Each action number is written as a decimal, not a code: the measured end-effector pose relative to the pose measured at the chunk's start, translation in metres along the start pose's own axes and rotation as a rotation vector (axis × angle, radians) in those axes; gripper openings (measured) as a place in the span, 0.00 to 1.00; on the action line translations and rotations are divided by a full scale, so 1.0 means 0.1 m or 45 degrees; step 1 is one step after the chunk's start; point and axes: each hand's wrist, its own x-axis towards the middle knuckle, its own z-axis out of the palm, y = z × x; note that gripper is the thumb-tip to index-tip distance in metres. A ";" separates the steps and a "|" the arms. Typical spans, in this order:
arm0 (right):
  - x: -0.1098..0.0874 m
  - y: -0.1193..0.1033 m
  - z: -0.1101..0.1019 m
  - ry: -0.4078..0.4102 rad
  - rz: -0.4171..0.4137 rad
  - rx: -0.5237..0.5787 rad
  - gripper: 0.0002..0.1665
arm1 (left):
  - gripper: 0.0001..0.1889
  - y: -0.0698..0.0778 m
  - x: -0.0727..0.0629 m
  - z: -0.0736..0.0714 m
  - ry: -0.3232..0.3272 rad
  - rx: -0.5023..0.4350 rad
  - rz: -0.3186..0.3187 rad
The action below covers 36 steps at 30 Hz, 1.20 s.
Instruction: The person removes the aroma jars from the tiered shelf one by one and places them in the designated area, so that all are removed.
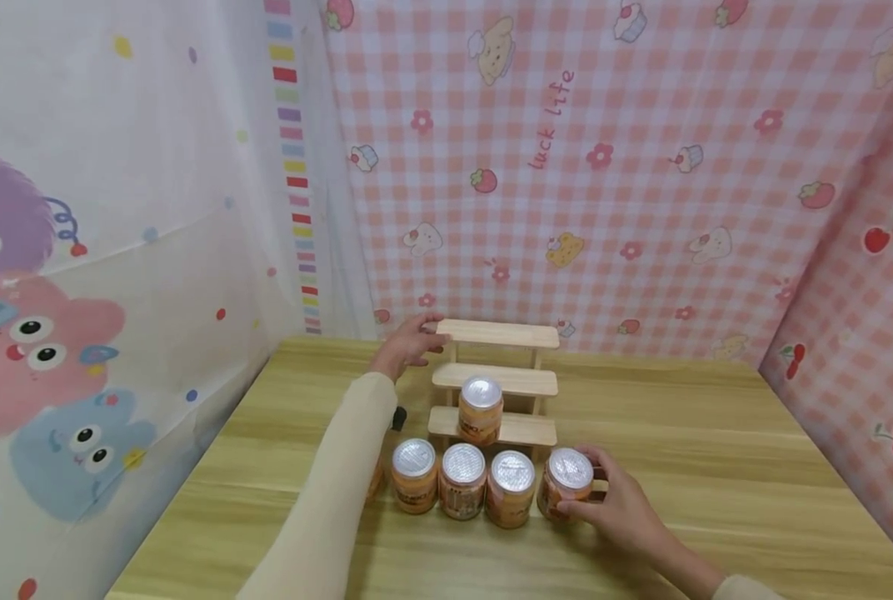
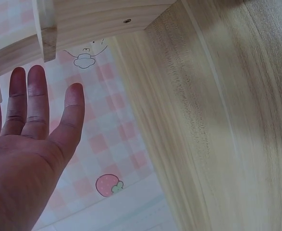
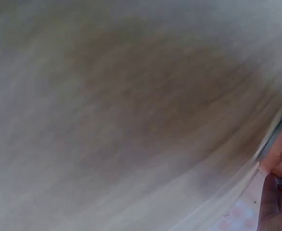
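A three-tier wooden display stand [image 1: 497, 380] stands on the table. My left hand [image 1: 411, 343] is at the left end of its top tier, fingertips right at the edge; in the left wrist view the fingers [image 2: 36, 101] are extended beside the wood. On the right, my right hand [image 1: 617, 506] grips an orange can with a silver lid [image 1: 570, 470], thumb in front and fingers behind. That can [image 3: 281, 151] shows only at the edge of the right wrist view. A similar can [image 1: 481, 408] sits upright on the lowest tier.
In front of the stand, more such cans [image 1: 415, 475] line up on the table [image 1: 686, 433]. One further can [image 1: 375, 482] is mostly hidden by the left sleeve [image 1: 334, 492]. A small black object [image 1: 399, 418] lies by that sleeve. Behind hangs a pink checked cloth [image 1: 604, 200].
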 end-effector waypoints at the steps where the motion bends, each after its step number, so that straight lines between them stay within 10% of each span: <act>1: 0.00 0.00 0.00 0.000 0.007 -0.009 0.52 | 0.31 0.01 0.00 0.00 0.002 -0.001 0.002; 19: 0.45 -0.58 0.08 0.039 -0.098 -0.020 0.50 | 0.32 0.05 -0.05 0.01 0.016 0.011 -0.005; 36: 0.92 -0.92 0.61 -0.009 -0.097 0.145 0.51 | 0.31 0.03 -0.04 0.00 0.003 0.009 0.010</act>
